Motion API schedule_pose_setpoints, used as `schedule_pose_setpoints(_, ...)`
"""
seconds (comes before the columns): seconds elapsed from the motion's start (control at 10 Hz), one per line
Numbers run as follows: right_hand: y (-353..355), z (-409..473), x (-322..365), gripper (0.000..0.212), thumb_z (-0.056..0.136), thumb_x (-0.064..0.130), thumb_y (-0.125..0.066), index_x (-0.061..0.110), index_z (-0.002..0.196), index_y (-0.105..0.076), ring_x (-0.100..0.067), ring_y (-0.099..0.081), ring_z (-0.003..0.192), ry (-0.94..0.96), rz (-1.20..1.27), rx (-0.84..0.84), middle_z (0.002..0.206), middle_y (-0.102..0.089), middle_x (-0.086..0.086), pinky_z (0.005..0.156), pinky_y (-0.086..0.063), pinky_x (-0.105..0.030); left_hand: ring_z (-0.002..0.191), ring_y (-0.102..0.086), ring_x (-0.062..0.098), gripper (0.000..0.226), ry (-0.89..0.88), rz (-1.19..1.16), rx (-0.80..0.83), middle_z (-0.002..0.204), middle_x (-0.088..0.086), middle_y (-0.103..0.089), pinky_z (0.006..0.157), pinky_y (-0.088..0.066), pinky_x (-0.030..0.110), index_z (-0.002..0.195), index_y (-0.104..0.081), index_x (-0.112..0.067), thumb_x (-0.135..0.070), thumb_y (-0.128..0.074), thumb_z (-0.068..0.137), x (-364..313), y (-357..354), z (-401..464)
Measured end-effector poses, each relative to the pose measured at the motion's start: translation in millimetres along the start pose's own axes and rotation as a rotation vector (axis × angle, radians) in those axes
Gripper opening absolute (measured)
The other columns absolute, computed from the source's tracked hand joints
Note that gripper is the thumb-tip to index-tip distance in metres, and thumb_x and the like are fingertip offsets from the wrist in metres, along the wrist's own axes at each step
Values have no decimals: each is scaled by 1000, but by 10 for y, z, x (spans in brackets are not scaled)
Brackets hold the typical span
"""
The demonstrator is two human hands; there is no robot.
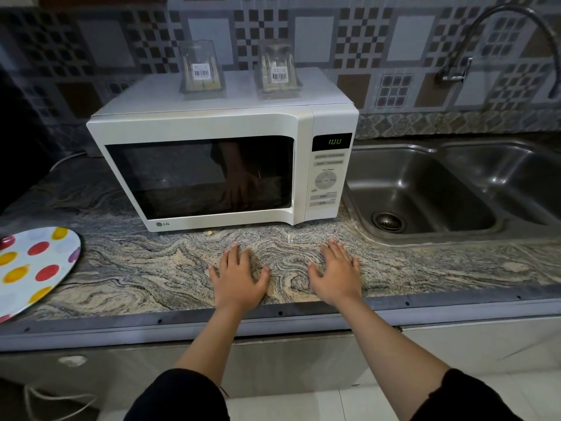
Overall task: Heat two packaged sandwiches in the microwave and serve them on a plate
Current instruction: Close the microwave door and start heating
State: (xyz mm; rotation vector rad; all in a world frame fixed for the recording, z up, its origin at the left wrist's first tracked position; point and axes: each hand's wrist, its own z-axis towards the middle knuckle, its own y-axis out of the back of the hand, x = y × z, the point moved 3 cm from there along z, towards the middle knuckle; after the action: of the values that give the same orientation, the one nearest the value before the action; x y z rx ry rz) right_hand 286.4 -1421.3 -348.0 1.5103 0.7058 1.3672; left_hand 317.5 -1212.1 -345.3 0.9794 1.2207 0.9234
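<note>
The microwave (212,123) is white with a black door and green numbers. The plate (33,268) is white with red, yellow and purple dots. The counter (151,268) has grey and tan swirls. The wall (364,41) has brown and grey checks

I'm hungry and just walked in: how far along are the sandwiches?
Nothing looks done yet. Both clear plastic sandwich packs stand sealed on top of the white microwave oven, whose door is closed. Nothing is in hand: the left hand and right hand rest flat on the granite counter. Left: heating, then serving on the polka-dot plate, which holds nothing.
</note>
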Motion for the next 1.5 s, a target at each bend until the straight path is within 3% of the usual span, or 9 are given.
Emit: schedule_pose_setpoints(1.5,17,12,1,60,92,49,-42,20,144,-37,-18,-13,146,11,5,-14,158,-22,0,117,-3,-48,145,-11,23,64,4,-12,-14,157,3,-17,115,-8,56,143,-31,-26,-61,-33,90,-8,-15,2)
